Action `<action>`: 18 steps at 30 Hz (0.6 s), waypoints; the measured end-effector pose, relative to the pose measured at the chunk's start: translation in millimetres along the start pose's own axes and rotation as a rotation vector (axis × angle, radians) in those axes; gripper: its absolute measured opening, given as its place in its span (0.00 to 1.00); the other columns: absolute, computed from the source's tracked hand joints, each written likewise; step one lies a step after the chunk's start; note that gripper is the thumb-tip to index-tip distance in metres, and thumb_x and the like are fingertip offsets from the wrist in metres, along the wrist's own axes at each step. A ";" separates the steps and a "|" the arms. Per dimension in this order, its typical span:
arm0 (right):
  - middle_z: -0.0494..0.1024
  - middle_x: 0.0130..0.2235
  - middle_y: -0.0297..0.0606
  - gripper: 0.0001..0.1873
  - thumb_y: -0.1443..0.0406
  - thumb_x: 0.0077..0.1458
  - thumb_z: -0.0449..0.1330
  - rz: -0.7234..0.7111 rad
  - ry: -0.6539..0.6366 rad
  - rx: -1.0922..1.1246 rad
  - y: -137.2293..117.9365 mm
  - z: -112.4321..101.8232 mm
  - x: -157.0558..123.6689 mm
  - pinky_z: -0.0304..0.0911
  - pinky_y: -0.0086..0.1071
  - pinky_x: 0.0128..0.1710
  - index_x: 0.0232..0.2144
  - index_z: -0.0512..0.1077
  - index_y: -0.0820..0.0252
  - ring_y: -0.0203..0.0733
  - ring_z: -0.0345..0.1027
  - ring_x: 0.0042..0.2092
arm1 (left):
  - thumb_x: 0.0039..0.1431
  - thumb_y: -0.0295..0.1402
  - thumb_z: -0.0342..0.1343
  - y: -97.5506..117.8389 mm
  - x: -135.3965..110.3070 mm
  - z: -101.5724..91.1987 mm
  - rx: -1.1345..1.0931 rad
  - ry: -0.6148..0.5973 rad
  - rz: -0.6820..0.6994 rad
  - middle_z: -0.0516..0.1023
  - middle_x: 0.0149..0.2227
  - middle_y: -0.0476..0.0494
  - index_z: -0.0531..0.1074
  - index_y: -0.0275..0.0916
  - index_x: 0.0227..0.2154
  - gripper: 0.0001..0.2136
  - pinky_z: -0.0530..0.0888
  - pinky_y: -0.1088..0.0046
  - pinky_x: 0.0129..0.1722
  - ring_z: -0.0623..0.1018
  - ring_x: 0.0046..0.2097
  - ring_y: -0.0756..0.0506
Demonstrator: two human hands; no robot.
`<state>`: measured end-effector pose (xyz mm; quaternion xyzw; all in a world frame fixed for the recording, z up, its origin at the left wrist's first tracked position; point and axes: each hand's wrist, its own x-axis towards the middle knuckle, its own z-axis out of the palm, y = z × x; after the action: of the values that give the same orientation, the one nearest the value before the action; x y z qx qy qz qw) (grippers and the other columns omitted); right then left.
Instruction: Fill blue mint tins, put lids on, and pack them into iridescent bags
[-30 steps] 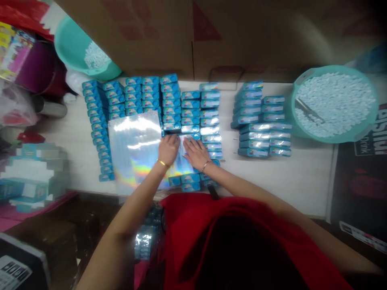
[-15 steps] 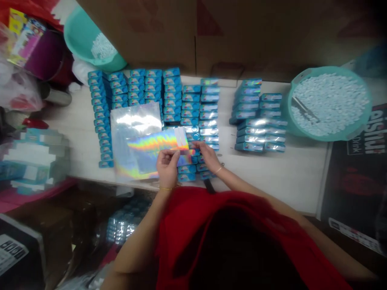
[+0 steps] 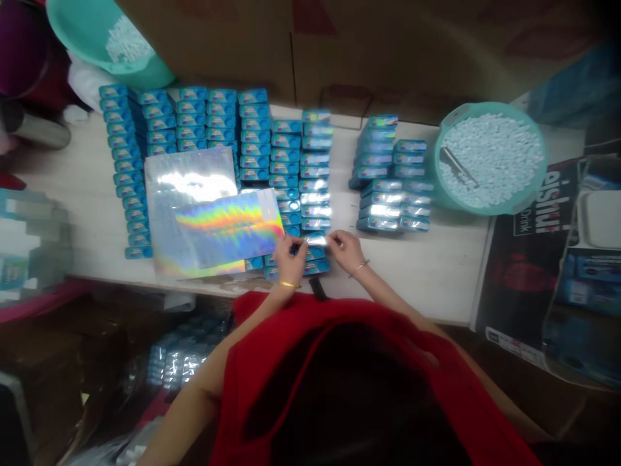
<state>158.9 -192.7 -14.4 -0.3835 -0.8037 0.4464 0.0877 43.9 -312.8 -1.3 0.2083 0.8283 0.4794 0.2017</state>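
My left hand (image 3: 290,257) and my right hand (image 3: 347,249) are both closed on the ends of one small box wrapped in shiny film (image 3: 315,241), held just above the front row of blue boxes (image 3: 291,168). A rainbow holographic sheet (image 3: 228,226) lies loose to the left of my left hand, on top of a stack of silvery sheets (image 3: 187,188). Several rows of blue boxes surround the sheets on the white table (image 3: 427,272).
A second group of blue boxes (image 3: 388,175) sits right of centre. A teal basin of small white pieces (image 3: 490,162) stands at the right, another teal basin (image 3: 104,39) at the far left. Cardboard cartons (image 3: 291,45) line the back edge.
Both hands were pressed on the sheets, then my left hand lifted a holographic sheet. Now the sheet lies down and both hands hold a small wrapped box nearer the table's front.
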 end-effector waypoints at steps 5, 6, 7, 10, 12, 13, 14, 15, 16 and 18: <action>0.76 0.32 0.39 0.12 0.60 0.61 0.51 -0.034 -0.006 -0.217 7.9 2.6 8.1 0.52 0.36 0.41 0.28 0.69 0.58 0.44 0.65 0.37 | 0.52 0.30 0.57 -1.7 2.5 11.4 0.289 0.036 0.039 0.71 0.34 0.46 0.70 0.40 0.24 0.03 0.63 0.63 0.46 0.71 0.43 0.43; 0.76 0.33 0.39 0.13 0.60 0.61 0.51 -0.036 -0.010 -0.238 8.6 2.5 8.7 0.52 0.37 0.41 0.29 0.69 0.58 0.45 0.65 0.38 | 0.53 0.30 0.57 -1.8 2.5 13.1 0.320 0.031 0.042 0.71 0.35 0.45 0.70 0.40 0.24 0.04 0.63 0.63 0.46 0.71 0.44 0.42; 0.77 0.34 0.40 0.13 0.60 0.61 0.50 -0.040 -0.013 -0.254 9.3 2.3 9.3 0.51 0.37 0.42 0.29 0.69 0.58 0.45 0.66 0.39 | 0.53 0.30 0.57 -2.0 2.5 14.6 0.347 0.024 0.045 0.71 0.36 0.45 0.70 0.40 0.25 0.04 0.62 0.62 0.45 0.70 0.45 0.42; 0.77 0.35 0.40 0.13 0.60 0.62 0.50 -0.046 -0.018 -0.282 11.9 1.8 10.3 0.50 0.38 0.42 0.30 0.70 0.58 0.46 0.66 0.40 | 0.53 0.30 0.56 -4.7 2.9 18.2 0.409 0.005 0.048 0.71 0.38 0.44 0.70 0.40 0.25 0.04 0.61 0.62 0.45 0.70 0.45 0.41; 0.77 0.35 0.41 0.13 0.60 0.62 0.50 -0.042 -0.013 -0.290 15.0 3.0 11.2 0.50 0.38 0.42 0.31 0.70 0.58 0.47 0.66 0.41 | 0.54 0.31 0.56 -7.6 3.3 20.2 0.443 -0.013 0.051 0.71 0.39 0.43 0.70 0.40 0.25 0.04 0.61 0.61 0.44 0.70 0.46 0.40; 0.77 0.35 0.41 0.13 0.60 0.62 0.51 -0.037 -0.012 -0.289 17.0 4.2 11.8 0.51 0.38 0.42 0.31 0.71 0.58 0.47 0.66 0.41 | 0.54 0.32 0.56 -8.8 3.7 21.2 0.458 -0.024 0.054 0.71 0.39 0.43 0.70 0.40 0.26 0.04 0.61 0.61 0.44 0.69 0.47 0.40; 0.77 0.35 0.41 0.13 0.60 0.62 0.51 -0.030 -0.013 -0.281 19.4 6.0 12.4 0.51 0.38 0.43 0.31 0.71 0.58 0.48 0.66 0.41 | 0.55 0.32 0.56 -9.6 4.1 22.2 0.475 -0.034 0.056 0.71 0.40 0.43 0.70 0.40 0.26 0.04 0.61 0.60 0.44 0.69 0.47 0.39; 0.78 0.35 0.41 0.13 0.59 0.62 0.51 -0.021 -0.014 -0.265 22.0 8.2 13.0 0.51 0.39 0.43 0.31 0.71 0.58 0.48 0.66 0.42 | 0.55 0.33 0.55 -9.8 4.6 23.1 0.491 -0.044 0.058 0.71 0.40 0.42 0.70 0.40 0.26 0.04 0.60 0.60 0.44 0.69 0.48 0.39; 0.78 0.36 0.41 0.13 0.59 0.61 0.51 -0.012 -0.015 -0.242 24.8 10.8 13.3 0.52 0.39 0.43 0.31 0.72 0.57 0.48 0.66 0.42 | 0.55 0.33 0.55 -9.3 5.2 23.7 0.510 -0.049 0.058 0.71 0.41 0.42 0.70 0.40 0.26 0.04 0.61 0.60 0.44 0.68 0.48 0.38; 0.78 0.36 0.40 0.13 0.59 0.61 0.51 0.011 -0.004 -0.183 30.5 16.1 12.0 0.53 0.39 0.44 0.32 0.73 0.57 0.47 0.67 0.41 | 0.54 0.32 0.55 -6.7 6.4 23.3 0.545 -0.049 0.051 0.71 0.41 0.41 0.69 0.40 0.28 0.03 0.61 0.59 0.44 0.68 0.48 0.38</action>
<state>159.3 -185.4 -50.2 -0.3935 -0.8391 0.3724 0.0480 50.0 -295.9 -18.7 0.2874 0.9161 0.2383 0.1460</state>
